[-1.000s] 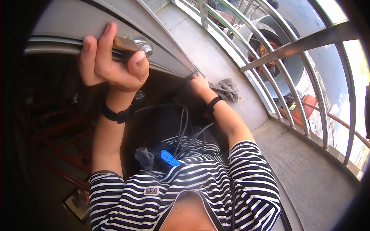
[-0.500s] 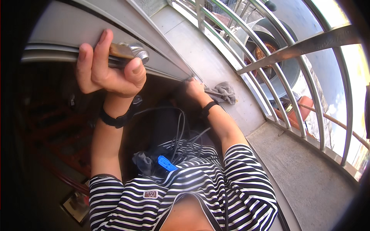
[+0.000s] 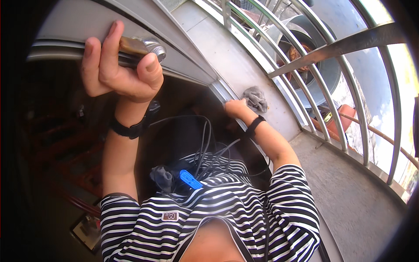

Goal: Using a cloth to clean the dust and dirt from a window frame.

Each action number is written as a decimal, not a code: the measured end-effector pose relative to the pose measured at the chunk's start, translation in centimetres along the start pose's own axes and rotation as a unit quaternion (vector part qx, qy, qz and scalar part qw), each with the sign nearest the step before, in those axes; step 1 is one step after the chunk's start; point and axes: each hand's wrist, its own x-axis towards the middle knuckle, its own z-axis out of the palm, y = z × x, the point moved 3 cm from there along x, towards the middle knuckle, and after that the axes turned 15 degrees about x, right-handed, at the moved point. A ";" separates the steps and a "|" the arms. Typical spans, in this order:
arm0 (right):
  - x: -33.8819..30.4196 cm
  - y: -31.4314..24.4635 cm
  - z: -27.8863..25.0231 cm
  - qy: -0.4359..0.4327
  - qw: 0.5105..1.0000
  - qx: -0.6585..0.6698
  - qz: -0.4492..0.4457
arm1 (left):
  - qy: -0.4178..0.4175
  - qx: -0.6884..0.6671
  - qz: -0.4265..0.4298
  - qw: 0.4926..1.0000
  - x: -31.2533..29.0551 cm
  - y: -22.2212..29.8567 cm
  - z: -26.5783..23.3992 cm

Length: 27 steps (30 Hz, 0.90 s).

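Observation:
My left hand (image 3: 118,70) is raised and wrapped around a brown and metal door handle (image 3: 146,45) on the grey door frame (image 3: 74,22). It wears a black wristband. My right hand (image 3: 235,107) reaches down to the grey door track (image 3: 218,89) at the edge of the balcony floor. Its fingers grip the edge of a crumpled grey cloth (image 3: 255,98) that lies on the light floor slab. A black band circles that wrist too.
A curved metal railing (image 3: 336,48) bounds the balcony on the right, with a round grey dish (image 3: 325,70) and an orange pot (image 3: 342,122) beyond it. Black cables and a blue clip (image 3: 190,179) hang at my chest. Left of the door is a dark interior.
My right hand and the cloth have slid nearer along the track. My left hand stays on the handle, its grip a little shifted.

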 end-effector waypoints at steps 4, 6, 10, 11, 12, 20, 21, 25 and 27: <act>0.1 4.4 -1.5 -0.152 0.988 0.025 -0.012 | 0.042 -0.025 -0.043 0.998 -0.2 0.0 0.1; 0.9 5.9 -5.4 0.099 0.972 0.215 -0.005 | 0.039 -0.027 -0.042 0.998 0.1 -0.1 -0.1; 1.7 3.7 -10.9 0.338 0.874 0.334 -0.099 | 0.007 0.010 0.004 1.000 0.0 -0.3 -0.4; 2.3 2.5 -10.6 0.302 0.920 0.247 -0.036 | 0.004 0.010 -0.001 1.000 -0.1 -0.4 -0.5; 2.8 1.9 -10.4 0.262 0.952 0.157 0.027 | 0.008 0.011 0.001 1.000 -0.1 -0.4 -0.6; -0.5 7.5 -0.6 0.224 0.972 -0.068 -0.017 | 0.019 0.023 -0.006 1.000 -0.6 -0.7 -1.2; -1.7 8.4 -0.1 0.248 0.966 -0.053 0.044 | 0.004 0.045 0.019 0.999 -0.7 -0.7 -1.1; -0.6 11.1 -0.4 0.322 0.939 0.032 0.121 | -0.009 0.075 0.051 0.996 -0.8 -0.4 -1.3; 1.9 9.6 -2.8 0.334 0.934 0.089 0.085 | -0.023 0.092 0.059 0.994 -1.0 -0.3 -1.6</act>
